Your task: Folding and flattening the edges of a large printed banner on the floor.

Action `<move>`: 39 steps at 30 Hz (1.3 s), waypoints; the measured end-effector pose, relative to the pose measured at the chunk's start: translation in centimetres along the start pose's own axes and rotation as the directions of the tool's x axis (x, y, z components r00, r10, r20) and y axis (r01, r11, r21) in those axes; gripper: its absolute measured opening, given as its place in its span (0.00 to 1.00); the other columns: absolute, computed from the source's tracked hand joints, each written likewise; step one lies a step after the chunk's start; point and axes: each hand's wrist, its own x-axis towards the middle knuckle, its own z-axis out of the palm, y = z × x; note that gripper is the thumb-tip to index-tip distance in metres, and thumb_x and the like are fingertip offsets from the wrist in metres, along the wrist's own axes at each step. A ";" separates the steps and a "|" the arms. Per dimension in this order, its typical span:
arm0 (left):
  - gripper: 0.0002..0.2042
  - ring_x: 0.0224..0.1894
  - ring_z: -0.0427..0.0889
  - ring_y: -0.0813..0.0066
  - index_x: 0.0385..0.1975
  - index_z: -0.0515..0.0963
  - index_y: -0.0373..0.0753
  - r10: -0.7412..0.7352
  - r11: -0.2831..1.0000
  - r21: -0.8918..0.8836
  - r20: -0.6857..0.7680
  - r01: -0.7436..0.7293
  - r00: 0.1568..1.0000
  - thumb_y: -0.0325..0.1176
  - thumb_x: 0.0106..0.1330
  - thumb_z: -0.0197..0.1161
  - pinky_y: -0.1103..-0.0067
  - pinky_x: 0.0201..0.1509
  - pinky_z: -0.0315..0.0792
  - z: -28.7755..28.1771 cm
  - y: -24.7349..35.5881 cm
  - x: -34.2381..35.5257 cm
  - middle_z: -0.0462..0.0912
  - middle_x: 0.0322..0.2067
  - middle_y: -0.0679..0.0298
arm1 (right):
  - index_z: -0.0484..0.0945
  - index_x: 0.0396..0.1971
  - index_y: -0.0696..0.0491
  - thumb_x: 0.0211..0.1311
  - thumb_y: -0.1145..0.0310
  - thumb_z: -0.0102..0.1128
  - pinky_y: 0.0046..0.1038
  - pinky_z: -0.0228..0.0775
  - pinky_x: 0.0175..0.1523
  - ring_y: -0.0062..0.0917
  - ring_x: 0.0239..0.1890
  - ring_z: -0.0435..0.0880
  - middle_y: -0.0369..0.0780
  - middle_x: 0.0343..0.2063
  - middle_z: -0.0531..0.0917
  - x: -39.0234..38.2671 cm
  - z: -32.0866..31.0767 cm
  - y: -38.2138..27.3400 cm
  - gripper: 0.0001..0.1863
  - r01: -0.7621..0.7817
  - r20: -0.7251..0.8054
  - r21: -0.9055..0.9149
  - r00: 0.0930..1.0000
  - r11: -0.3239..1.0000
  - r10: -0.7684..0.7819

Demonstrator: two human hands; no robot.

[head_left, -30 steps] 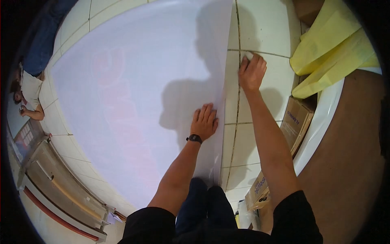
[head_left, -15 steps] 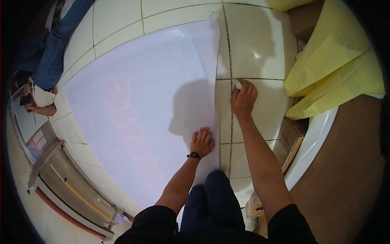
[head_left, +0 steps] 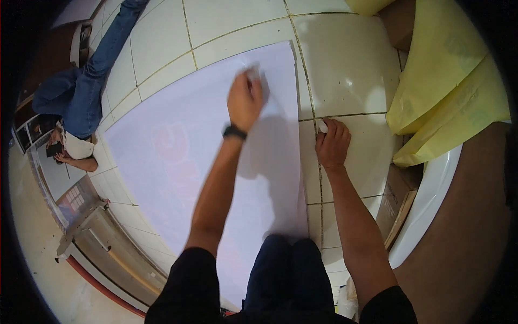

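A large white sheet point(head_left: 216, 124) lies over the tiled floor, with faint reddish lettering showing through it. Over its far part, my left hand point(head_left: 245, 100) is raised with the fingers curled. Motion blurs its fingertips, and a pale smear beside them could be something held or just the sheet. To the right of the sheet's edge, my right hand point(head_left: 334, 144) rests on the tiles, closed around a small white object point(head_left: 322, 126). Most of that object is hidden by the fingers, so its kind is unclear. A black watch point(head_left: 234, 132) is on my left wrist.
Yellow sheeting point(head_left: 448, 75) hangs at the right, above a cardboard box point(head_left: 399, 200) and a white curved edge point(head_left: 431, 208). Another person point(head_left: 81, 102) sits at the far left, holding a dark object. A metal frame with a red roller point(head_left: 105, 289) stands at the lower left.
My left hand has left the sheet's near right part, where it lay flat, and moved far forward with fingers curled. My right hand stays by the same tile joint; the whole view has shifted slightly.
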 end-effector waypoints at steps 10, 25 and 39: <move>0.13 0.31 0.81 0.76 0.44 0.79 0.39 -0.032 0.998 0.053 0.832 -0.023 0.554 0.38 0.65 0.60 0.79 0.36 0.73 0.5 0.9 16.1 0.80 0.31 0.65 | 0.71 0.52 0.49 0.54 0.70 0.59 0.39 0.61 0.56 0.35 0.54 0.70 0.38 0.49 0.74 -0.2 0.1 0.3 0.23 0.010 -0.020 -0.035 1.000 0.999 -0.011; 0.21 0.36 0.79 0.74 0.34 0.78 0.35 -0.222 0.966 0.134 0.866 0.219 0.448 0.51 0.59 0.65 0.79 0.45 0.76 1.2 1.9 18.0 0.76 0.29 0.66 | 0.72 0.51 0.49 0.55 0.68 0.57 0.38 0.62 0.55 0.33 0.53 0.71 0.37 0.48 0.75 -0.4 0.2 -0.1 0.21 0.014 -0.048 -0.019 0.999 1.000 -0.015; 0.08 0.35 0.80 0.68 0.34 0.81 0.40 0.215 0.966 0.088 0.246 -0.243 0.945 0.38 0.63 0.61 0.72 0.39 0.73 5.1 -2.1 10.7 0.79 0.32 0.59 | 0.73 0.50 0.49 0.55 0.67 0.59 0.37 0.62 0.54 0.32 0.54 0.71 0.36 0.48 0.76 -0.3 0.1 -0.2 0.20 0.012 -0.066 0.035 0.998 0.999 -0.010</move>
